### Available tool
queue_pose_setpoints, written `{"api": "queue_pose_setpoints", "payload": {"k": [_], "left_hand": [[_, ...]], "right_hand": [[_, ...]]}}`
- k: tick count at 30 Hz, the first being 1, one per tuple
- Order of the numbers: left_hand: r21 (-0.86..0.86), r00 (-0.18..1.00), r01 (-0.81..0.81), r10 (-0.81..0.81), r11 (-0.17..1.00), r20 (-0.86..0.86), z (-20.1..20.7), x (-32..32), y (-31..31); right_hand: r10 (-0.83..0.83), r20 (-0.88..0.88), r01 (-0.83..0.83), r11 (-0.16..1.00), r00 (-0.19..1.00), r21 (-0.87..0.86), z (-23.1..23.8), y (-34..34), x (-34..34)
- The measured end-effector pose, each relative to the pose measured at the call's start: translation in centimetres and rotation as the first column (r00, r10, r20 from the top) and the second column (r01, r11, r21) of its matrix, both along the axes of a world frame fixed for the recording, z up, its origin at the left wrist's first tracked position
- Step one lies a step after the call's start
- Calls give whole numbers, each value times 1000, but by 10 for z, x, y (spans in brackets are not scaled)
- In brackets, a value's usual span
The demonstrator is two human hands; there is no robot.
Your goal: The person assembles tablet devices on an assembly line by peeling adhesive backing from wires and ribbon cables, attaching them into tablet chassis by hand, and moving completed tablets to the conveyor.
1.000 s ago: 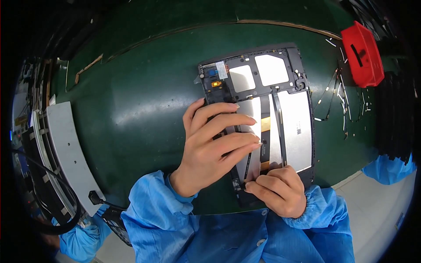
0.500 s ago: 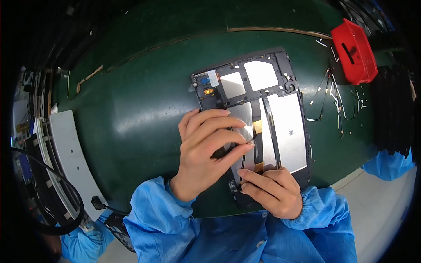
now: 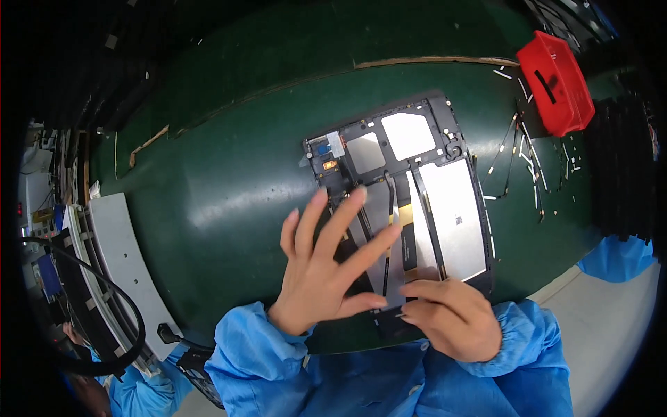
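Observation:
An opened tablet [image 3: 455,240] lies on the green table before me, its silver plates and black frame facing up. My left hand [image 3: 313,274] is spread over its left side, the index fingertip at a thin black ribbon cable [image 3: 387,270] running lengthwise. A second black ribbon cable [image 3: 432,240] crosses the tablet farther right. At the tablet's near edge my right hand [image 3: 455,320] has its thumb and fingers pinched together; whatever lies between them is too small to make out. Gold-coloured tape [image 3: 403,216] shows between the cables.
A red bin [image 3: 559,87] stands at the far right. Beside it several loose black and white strips [image 3: 531,156] lie scattered. At the left are a white curved panel [image 3: 128,254] and a thick black cable [image 3: 132,313]. Blue sleeves of other people show at both sides.
My left hand has opened from a pinch and spread its fingers, uncovering more of the ribbon cable. My right hand has shifted slightly right and nearer to me, still pinched.

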State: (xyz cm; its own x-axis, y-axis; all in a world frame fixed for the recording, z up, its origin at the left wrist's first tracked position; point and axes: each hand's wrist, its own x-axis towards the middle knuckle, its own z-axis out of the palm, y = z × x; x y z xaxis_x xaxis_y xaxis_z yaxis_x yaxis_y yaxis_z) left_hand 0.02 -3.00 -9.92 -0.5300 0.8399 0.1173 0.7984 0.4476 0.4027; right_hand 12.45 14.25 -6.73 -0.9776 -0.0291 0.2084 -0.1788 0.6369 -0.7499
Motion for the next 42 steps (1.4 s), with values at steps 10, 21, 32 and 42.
{"api": "queue_pose_setpoints", "payload": {"k": [10, 21, 32, 42], "left_hand": [[126, 980, -134, 113, 983, 161, 2, -18, 23], [273, 846, -473, 344, 838, 407, -6, 38, -1], [306, 592, -675, 244, 671, 768, 17, 120, 27], [524, 515, -726, -154, 446, 844, 69, 1, 56]], "right_hand": [[177, 294, -304, 828, 939, 472, 22, -3, 4], [-73, 89, 49, 968, 993, 244, 15, 24, 13], [-409, 119, 380, 901, 905, 208, -9, 67, 46], [-492, 188, 518, 845, 850, -131, 11, 109, 85]]}}
